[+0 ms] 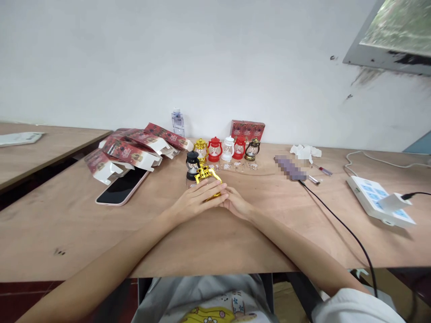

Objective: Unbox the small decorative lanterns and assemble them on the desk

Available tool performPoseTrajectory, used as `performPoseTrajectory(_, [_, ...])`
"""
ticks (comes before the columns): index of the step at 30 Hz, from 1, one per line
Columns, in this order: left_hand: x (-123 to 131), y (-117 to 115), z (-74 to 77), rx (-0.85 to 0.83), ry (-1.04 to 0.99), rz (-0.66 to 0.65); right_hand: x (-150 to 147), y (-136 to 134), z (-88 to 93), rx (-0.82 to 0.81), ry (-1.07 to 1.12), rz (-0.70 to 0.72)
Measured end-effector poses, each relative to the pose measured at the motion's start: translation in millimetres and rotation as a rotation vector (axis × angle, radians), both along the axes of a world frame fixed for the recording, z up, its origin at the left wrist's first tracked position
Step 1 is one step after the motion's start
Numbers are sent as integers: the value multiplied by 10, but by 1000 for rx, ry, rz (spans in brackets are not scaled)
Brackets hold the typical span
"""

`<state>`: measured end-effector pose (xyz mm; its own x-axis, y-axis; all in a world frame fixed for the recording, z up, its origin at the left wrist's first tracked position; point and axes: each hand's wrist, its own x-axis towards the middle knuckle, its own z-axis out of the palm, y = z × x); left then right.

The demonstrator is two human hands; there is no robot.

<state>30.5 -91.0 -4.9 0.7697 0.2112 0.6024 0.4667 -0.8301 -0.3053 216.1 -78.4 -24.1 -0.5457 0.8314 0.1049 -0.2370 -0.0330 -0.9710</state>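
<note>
Gold lantern gripped in both hands

Bare table (195, 251) lies between the hands and the near edge, with more open wood rightward to a black cable (340, 220). Left hand (202, 195) and right hand (235, 204) close around the gold lantern (204, 171) mid-table; its exposed end points away from the person, though fingers obscure its long axis. A black lantern (192, 167) crowds its far left; a lantern row (227, 150) stands beyond.
</note>
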Motion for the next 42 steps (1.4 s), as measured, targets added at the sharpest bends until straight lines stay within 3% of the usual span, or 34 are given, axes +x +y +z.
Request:
performPoseTrajectory(5, [83, -49, 3, -24, -35, 51, 131, 283, 66, 92, 87, -300])
performPoseTrajectory(8, [81, -55, -17, -168, 26, 96, 182, 532, 54, 175, 45, -419])
performPoseTrajectory(13, [82, 46, -135, -386, 51, 216, 182, 809, -116, 262, -181, -428])
performPoseTrajectory(22, [185, 256, -209, -398, -81, 308, 163, 872, -193, 546, -335, -316])
performPoseTrajectory(26, [208, 298, -199, -380, -86, 350, 294, 775, -168, 779, -321, -446])
performPoseTrajectory(30, [222, 290, -201, -347, -62, 336, 471, 910, 70, 990, -364, -799])
performPoseTrajectory(32, [234, 274, -195, -329, -50, 291, 525, 1163, 312, 1013, -446, -966])
performPoseTrajectory(34, [246, 255, -183, -320, -58, 252, 544, 1522, 594, 1028, -642, -1027])
performPoseTrajectory(37, [255, 225, -164, -315, -88, 215, 525, 2132, 952, 931, -1076, -1000])
performPoseTrajectory(39, [252, 206, -159, -307, -99, 188, 495, 2491, 1086, 790, -1384, -928])
performPoseTrajectory(42, [244, 189, -163, -290, -117, 148, 449, 2867, 1137, 728, -1509, -840])
